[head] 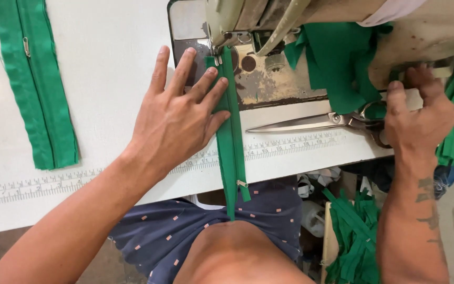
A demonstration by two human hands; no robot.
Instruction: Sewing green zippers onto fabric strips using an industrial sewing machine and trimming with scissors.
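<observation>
We are pressing our left hand (pixel 177 118), fingers spread flat, on the green zipper strip (pixel 230 126) feeding under the sewing machine (pixel 232 21) at the surface's (pixel 111 58) far edge, most length hanging unsewn off the near edge, while our right hand (pixel 421 113) is curling at the machine's side, grip unclear.

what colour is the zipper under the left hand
Green, with a small silver pull; the zipper shows in the head view.

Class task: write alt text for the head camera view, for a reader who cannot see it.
A left hand presses a green zipper strip flat under a sewing machine. The right hand rests beside scissors near green fabric; another zipper piece lies on the white table.
</observation>
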